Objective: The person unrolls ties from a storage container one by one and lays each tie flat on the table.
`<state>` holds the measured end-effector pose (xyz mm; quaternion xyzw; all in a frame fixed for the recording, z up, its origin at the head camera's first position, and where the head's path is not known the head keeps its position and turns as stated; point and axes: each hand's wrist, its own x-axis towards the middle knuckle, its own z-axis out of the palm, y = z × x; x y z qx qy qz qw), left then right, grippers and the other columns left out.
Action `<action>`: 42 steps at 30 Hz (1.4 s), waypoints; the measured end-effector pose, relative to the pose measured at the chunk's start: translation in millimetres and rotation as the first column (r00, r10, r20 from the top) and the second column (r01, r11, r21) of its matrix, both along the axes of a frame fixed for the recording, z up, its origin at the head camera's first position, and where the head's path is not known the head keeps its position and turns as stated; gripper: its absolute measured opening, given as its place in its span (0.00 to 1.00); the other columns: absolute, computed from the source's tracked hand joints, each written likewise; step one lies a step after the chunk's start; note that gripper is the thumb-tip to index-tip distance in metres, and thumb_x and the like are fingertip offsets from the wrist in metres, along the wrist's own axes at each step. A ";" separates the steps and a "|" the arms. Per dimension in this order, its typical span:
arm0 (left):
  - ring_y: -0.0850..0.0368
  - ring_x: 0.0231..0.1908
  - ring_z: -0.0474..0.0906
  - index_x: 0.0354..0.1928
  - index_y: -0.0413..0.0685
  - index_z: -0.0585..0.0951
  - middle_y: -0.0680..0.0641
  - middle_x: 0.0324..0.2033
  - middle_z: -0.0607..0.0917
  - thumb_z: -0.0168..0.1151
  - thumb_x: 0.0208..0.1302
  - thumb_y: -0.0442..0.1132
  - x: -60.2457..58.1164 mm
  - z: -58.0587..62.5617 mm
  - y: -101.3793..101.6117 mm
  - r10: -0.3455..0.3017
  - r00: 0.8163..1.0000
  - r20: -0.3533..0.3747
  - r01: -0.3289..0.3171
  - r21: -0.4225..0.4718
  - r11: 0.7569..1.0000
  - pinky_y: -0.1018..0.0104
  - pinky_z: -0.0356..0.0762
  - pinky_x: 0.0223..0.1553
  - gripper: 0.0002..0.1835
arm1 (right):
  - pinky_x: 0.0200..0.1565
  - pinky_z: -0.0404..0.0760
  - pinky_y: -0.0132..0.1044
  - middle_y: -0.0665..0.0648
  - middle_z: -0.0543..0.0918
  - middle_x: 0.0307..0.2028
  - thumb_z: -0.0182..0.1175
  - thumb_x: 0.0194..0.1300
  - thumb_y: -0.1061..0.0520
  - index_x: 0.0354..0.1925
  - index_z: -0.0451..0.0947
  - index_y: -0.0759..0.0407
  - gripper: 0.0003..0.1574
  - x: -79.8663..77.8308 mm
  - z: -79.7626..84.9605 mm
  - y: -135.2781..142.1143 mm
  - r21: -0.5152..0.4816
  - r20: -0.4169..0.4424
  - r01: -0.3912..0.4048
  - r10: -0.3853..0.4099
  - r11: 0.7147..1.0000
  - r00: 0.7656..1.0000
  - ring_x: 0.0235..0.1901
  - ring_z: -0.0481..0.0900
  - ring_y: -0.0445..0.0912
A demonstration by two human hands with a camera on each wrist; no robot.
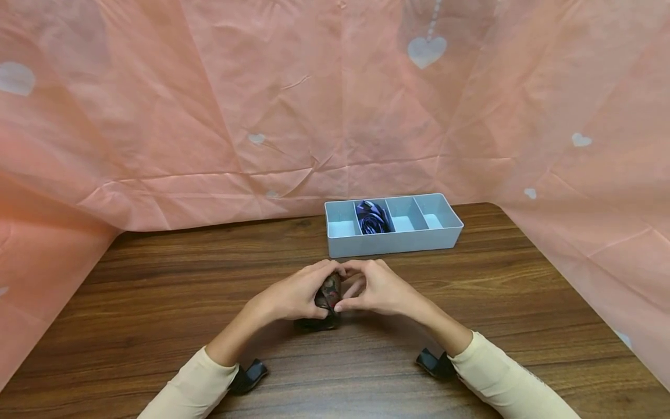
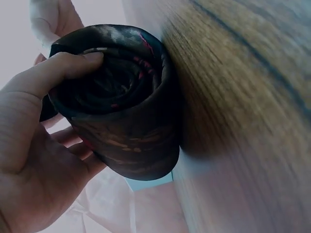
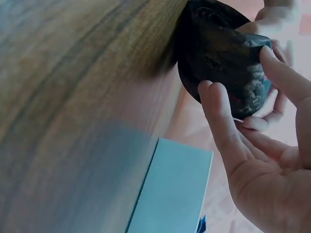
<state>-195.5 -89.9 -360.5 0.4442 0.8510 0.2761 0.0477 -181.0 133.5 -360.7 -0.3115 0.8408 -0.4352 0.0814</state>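
A dark brown and black rolled necktie (image 1: 330, 293) with red touches stands on edge on the wooden table, between both hands. My left hand (image 1: 297, 291) grips it from the left, and the left wrist view shows its thumb lying over the coiled end of the rolled necktie (image 2: 141, 141). From the other side, my right hand (image 1: 384, 289) holds the roll between thumb and fingertips. In the right wrist view, the fingers (image 3: 218, 104) press on the outer layer of the necktie (image 3: 228, 63). Part of the roll is hidden behind the hands.
Beyond the hands, a light blue divided box (image 1: 392, 242) stands near the table's back edge. One of its compartments holds a rolled blue-purple patterned cloth (image 1: 373, 218). Pink curtains (image 1: 293, 116) with pale hearts surround the table (image 1: 173, 291). Black straps (image 1: 250, 377) sit at both wrists.
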 end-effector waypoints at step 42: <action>0.53 0.55 0.81 0.55 0.48 0.82 0.50 0.55 0.83 0.81 0.57 0.46 11.9 10.0 -13.5 0.083 0.995 -0.063 -0.089 -0.103 0.991 0.52 0.78 0.59 0.26 | 0.53 0.83 0.43 0.61 0.85 0.55 0.84 0.48 0.53 0.63 0.77 0.65 0.47 -2.2 -5.4 14.6 0.178 -0.133 -0.052 0.077 0.983 0.988 0.50 0.84 0.48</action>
